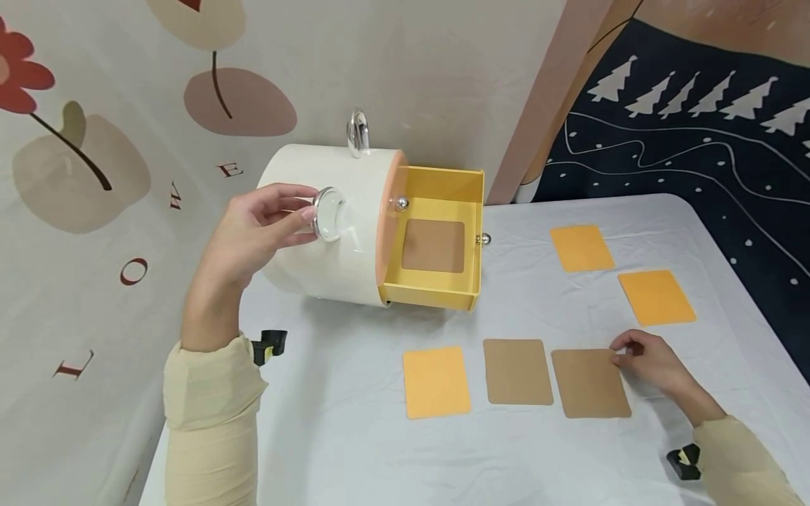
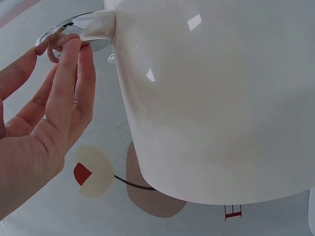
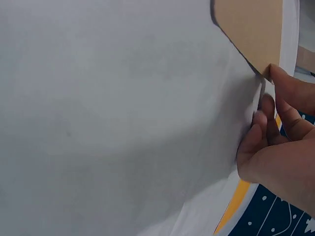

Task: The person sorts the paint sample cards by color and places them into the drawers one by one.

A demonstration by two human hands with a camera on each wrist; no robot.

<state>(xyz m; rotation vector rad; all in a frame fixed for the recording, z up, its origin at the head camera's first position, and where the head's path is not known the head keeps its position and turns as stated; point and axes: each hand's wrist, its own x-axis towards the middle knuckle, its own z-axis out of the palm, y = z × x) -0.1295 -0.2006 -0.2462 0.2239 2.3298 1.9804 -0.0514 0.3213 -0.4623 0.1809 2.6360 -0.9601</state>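
My left hand (image 1: 253, 221) pinches a shiny silver ring handle (image 2: 74, 24) on the side of a white drum-shaped box (image 1: 316, 270). A yellow drawer (image 1: 430, 295) is pulled out of the box's peach-coloured end, and a brown square card (image 1: 433, 246) lies in it. At the lower right, my right hand (image 1: 652, 362) pinches the upper right corner of another brown card (image 1: 590, 386) between thumb and fingers. A third brown card (image 1: 517, 372) lies flat just left of that one.
One orange card (image 1: 436, 383) lies left of the brown cards, and two more, an upper orange card (image 1: 582, 247) and a lower orange card (image 1: 657, 297), are farther right. All rest on a white cloth-covered table (image 1: 354, 450). A second silver ring (image 1: 358, 132) tops the box.
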